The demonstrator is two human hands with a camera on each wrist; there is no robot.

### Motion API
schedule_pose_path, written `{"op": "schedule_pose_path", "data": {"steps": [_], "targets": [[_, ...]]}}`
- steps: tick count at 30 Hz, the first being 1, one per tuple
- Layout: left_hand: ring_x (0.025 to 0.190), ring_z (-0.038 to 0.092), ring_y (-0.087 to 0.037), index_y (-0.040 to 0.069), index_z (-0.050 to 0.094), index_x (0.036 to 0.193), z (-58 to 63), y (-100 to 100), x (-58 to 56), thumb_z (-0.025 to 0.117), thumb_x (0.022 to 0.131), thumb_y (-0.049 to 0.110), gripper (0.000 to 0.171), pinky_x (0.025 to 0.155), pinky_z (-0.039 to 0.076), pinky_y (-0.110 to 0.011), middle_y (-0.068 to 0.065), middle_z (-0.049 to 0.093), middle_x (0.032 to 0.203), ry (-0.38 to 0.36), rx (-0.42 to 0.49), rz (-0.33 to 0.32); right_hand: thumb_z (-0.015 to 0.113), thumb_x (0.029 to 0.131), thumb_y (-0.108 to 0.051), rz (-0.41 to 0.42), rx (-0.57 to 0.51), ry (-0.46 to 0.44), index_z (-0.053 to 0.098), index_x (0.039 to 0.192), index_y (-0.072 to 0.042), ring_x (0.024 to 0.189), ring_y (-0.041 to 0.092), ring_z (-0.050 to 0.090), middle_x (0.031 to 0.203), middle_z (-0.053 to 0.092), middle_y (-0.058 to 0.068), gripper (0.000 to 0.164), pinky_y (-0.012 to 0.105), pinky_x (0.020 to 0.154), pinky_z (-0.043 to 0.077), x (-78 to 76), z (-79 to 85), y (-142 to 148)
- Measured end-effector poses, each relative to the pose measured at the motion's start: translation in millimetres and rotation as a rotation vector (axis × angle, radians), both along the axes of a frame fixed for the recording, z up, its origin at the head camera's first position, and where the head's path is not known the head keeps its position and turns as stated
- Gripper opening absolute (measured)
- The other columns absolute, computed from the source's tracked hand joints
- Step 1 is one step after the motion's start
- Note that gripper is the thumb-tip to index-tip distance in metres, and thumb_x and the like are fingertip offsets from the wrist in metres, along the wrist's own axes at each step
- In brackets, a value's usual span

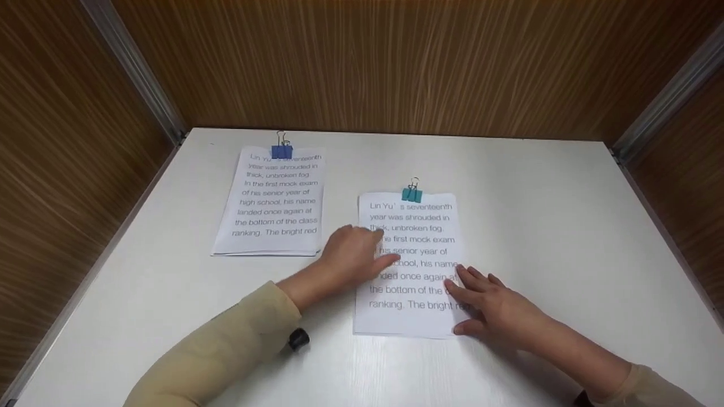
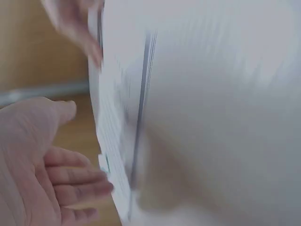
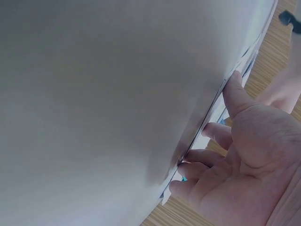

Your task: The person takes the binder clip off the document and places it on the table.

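A stack of printed sheets point(image 1: 413, 316) with a teal binder clip point(image 1: 412, 195) at its top lies in front of me in the head view. Over its left edge is my left hand point(image 1: 353, 255), covering part of the text. In the left wrist view that hand point(image 2: 51, 165) has loosely extended fingers and grips nothing. At the stack's lower right edge, my right hand point(image 1: 495, 308) touches the paper with spread fingers. The right wrist view shows the thumb and fingertips of this hand point(image 3: 249, 155) along the paper's edge, slightly bent, without closing round it.
To the left lies a second printed stack point(image 1: 271, 243) with a blue binder clip point(image 1: 281, 151). Both rest on a white table point(image 1: 543, 215). Wood-patterned panels point(image 1: 396, 68) stand behind and at both sides. A small black object point(image 1: 298, 339) shows beside the left sleeve.
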State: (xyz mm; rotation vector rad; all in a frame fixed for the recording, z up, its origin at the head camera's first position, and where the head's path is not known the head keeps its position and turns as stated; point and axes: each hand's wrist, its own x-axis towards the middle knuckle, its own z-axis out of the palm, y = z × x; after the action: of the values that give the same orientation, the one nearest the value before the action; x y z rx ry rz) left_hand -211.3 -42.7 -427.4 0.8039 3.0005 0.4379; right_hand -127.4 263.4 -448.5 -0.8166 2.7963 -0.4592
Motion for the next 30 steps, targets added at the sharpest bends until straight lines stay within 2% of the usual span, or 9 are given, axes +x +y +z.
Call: {"op": "schedule_pose_path", "data": {"steps": [3, 6, 9, 12, 15, 18, 23, 30], "targets": [[0.107, 0.072, -0.031, 0.005, 0.068, 0.139, -2.1, -7.6, -30.5, 0.070, 0.100, 0.054, 0.063, 0.097, 0.055, -0.043, -0.013, 0.076, 0.114, -0.081, 0.127, 0.087, 0.083, 0.089, -0.046, 0.004, -0.004, 0.011, 0.050, 0.158, -0.009, 0.151, 0.048, 0.037, 0.166, 0.036, 0.025, 0.085, 0.068, 0.119, 0.031, 0.3, -0.5, -0.4], [0.135, 0.060, -0.033, 0.007, 0.055, 0.154, -7.5, -14.9, -55.3, 0.072, 0.098, 0.052, 0.074, 0.115, 0.044, -0.044, -0.015, 0.065, 0.144, -0.146, 0.221, 0.144, 0.083, 0.089, -0.045, 0.000, -0.004, 0.010, 0.050, 0.158, -0.009, 0.151, 0.048, 0.037, 0.166, 0.035, 0.025, 0.085, 0.067, 0.119, 0.031, 0.8, -0.7, -0.8], [0.142, 0.053, -0.031, 0.008, 0.046, 0.161, -13.2, -20.4, -73.1, 0.075, 0.097, 0.050, 0.082, 0.121, 0.037, -0.043, -0.016, 0.058, 0.152, -0.199, 0.280, 0.164, 0.084, 0.088, -0.045, -0.009, 0.000, 0.002, 0.050, 0.158, -0.009, 0.151, 0.047, 0.036, 0.167, 0.035, 0.024, 0.086, 0.067, 0.119, 0.031, 0.4, -1.0, -1.3], [0.147, 0.047, -0.030, 0.009, 0.039, 0.165, -17.8, -23.0, -85.3, 0.076, 0.096, 0.049, 0.088, 0.124, 0.033, -0.042, -0.016, 0.052, 0.158, -0.240, 0.324, 0.168, 0.085, 0.088, -0.045, -0.019, 0.002, -0.005, 0.050, 0.158, -0.010, 0.152, 0.047, 0.035, 0.167, 0.035, 0.024, 0.086, 0.066, 0.120, 0.030, 0.4, -0.8, -1.3], [0.153, 0.038, -0.031, 0.010, 0.034, 0.167, -21.1, -22.6, -93.9, 0.077, 0.095, 0.048, 0.092, 0.127, 0.027, -0.041, -0.016, 0.044, 0.164, -0.267, 0.347, 0.163, 0.085, 0.088, -0.044, -0.022, 0.007, -0.007, 0.050, 0.158, -0.009, 0.152, 0.046, 0.035, 0.167, 0.034, 0.023, 0.086, 0.066, 0.120, 0.030, 1.1, -0.1, 0.1], [0.156, 0.033, -0.031, 0.010, 0.032, 0.167, -24.9, -22.9, -99.5, 0.076, 0.095, 0.050, 0.094, 0.128, 0.023, -0.040, -0.015, 0.040, 0.167, -0.274, 0.324, 0.146, 0.084, 0.089, -0.045, -0.017, 0.005, -0.010, 0.049, 0.159, -0.009, 0.152, 0.047, 0.035, 0.167, 0.034, 0.023, 0.086, 0.066, 0.120, 0.030, 1.4, 0.5, 0.2], [0.155, 0.032, -0.033, 0.008, 0.032, 0.167, -31.0, -22.6, -104.8, 0.074, 0.094, 0.054, 0.096, 0.128, 0.022, -0.039, -0.013, 0.040, 0.168, -0.261, 0.257, 0.109, 0.082, 0.091, -0.046, -0.009, -0.001, -0.019, 0.049, 0.159, -0.009, 0.152, 0.047, 0.034, 0.168, 0.033, 0.024, 0.085, 0.066, 0.120, 0.030, 0.9, 1.9, 0.3], [0.153, 0.033, -0.033, 0.010, 0.031, 0.168, -33.7, -23.6, -106.3, 0.079, 0.091, 0.051, 0.100, 0.127, 0.023, -0.041, -0.012, 0.041, 0.167, -0.279, 0.272, 0.091, 0.081, 0.091, -0.048, -0.008, 0.003, -0.022, 0.048, 0.160, -0.010, 0.153, 0.047, 0.034, 0.168, 0.033, 0.024, 0.085, 0.066, 0.120, 0.030, 0.6, 0.7, 0.9]]}}
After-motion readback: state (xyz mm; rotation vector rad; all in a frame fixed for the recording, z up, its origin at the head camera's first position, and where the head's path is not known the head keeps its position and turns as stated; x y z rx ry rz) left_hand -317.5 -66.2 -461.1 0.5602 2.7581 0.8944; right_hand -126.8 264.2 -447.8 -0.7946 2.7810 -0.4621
